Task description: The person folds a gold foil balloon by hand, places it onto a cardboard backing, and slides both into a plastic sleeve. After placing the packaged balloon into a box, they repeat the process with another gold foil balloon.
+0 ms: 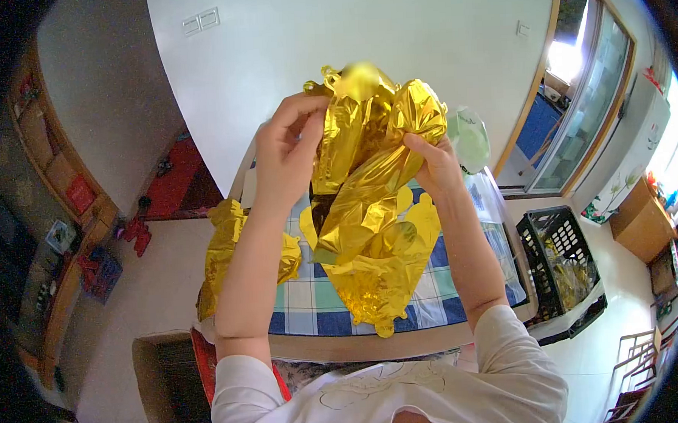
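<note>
A crumpled, shiny gold foil balloon (364,184) is held up in front of me over the table, its folds hanging down. My left hand (294,138) pinches its upper left edge, thumb and fingers closed together. On the other side my right hand (435,162) grips a bunched part of the foil, the thumb pressed on the front. Below them, more flat gold foil (380,289) with a small tab lies on the checked tablecloth (293,297). Another crumpled gold foil piece (223,243) rests at the table's left, partly behind my left forearm.
A pale green translucent item (469,139) stands behind my right hand. To the right of the table, a black plastic crate (556,236) holds packets with gold foil. An open cardboard box (160,351) sits on the floor at the lower left. The white wall (271,48) is beyond the table.
</note>
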